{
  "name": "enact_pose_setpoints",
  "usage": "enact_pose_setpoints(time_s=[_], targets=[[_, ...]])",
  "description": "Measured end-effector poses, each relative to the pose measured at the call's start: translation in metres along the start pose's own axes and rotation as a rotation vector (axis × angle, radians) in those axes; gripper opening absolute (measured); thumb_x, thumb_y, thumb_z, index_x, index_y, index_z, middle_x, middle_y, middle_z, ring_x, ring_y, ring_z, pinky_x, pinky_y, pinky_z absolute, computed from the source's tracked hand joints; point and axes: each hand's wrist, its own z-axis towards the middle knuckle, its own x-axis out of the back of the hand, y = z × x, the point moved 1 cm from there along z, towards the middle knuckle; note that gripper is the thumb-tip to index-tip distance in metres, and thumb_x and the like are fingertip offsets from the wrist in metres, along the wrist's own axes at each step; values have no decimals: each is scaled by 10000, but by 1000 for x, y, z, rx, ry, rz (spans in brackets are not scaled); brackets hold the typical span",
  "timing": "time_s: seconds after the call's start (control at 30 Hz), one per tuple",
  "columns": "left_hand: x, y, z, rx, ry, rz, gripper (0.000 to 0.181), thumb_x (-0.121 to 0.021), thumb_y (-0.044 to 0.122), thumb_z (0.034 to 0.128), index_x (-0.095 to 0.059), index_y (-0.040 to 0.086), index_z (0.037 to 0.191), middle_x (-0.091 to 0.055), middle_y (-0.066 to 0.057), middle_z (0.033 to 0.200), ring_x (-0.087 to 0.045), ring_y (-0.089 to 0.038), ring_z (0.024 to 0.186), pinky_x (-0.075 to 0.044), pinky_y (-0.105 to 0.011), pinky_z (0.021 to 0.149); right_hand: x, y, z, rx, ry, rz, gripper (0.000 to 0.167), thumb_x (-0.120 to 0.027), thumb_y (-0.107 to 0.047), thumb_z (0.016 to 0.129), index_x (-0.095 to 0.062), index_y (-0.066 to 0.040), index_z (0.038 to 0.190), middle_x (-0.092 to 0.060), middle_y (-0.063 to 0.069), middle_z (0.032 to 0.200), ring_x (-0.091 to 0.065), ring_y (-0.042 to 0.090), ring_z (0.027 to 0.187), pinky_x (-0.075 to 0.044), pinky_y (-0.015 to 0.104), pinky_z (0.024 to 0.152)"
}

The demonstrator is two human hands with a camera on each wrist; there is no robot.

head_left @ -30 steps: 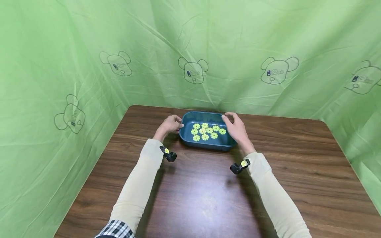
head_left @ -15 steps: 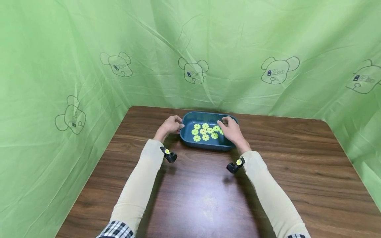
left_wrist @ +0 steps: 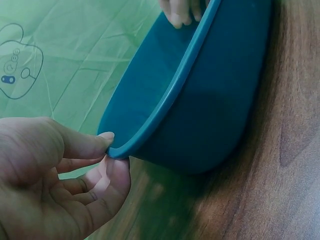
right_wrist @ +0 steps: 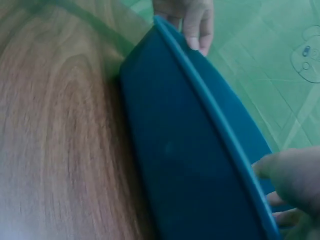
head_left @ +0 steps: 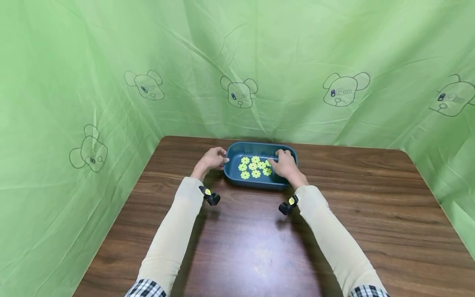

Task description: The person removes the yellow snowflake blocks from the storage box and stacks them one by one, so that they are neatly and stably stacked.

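A blue oblong basin (head_left: 256, 185) stands on the table with several yellow-green flower-shaped pieces (head_left: 256, 174) lying on its floor. My left hand (head_left: 212, 159) pinches the basin's left rim; in the left wrist view the thumb of that hand (left_wrist: 55, 175) lies on top of the rim (left_wrist: 165, 105) and a finger is under it. My right hand (head_left: 286, 166) reaches down inside the right part of the basin, over the pieces there. In the right wrist view the right hand (right_wrist: 295, 185) is partly behind the basin wall (right_wrist: 175, 135), its fingertips hidden.
The brown wooden table (head_left: 363, 206) extends to both sides and in front of the basin. A green curtain (head_left: 289, 62) with mouse-head drawings hangs close behind the table and along its left side.
My right hand has moved left and down from the basin's right rim into its interior, covering some pieces on the right. The left hand keeps its grip on the rim.
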Motion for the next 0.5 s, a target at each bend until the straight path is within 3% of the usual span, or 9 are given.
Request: enact_pose_setpoints(time_s=[0.23,0.5], targets=[[1,-2,-1,-7,-8,-4,330,-590,86,945,-487,22,1252,-552,-153,1030,-579,-232,870,-545,-410,901,-4,0,3,-2,-27,-189,496,-535,-196,967,-394,92,1345,-295,335,1383,-413,468,1210,-418,526,989],[1,-2,0,-8,-14,-12,341,-583,78,948,-479,17,1266,-551,-143,1015,-579,-215,823,-534,-427,920,-10,0,9,-34,-71,-338,274,-475,-54,944,-541,104,1158,-388,315,1277,-469,412,1113,-436,473,970]])
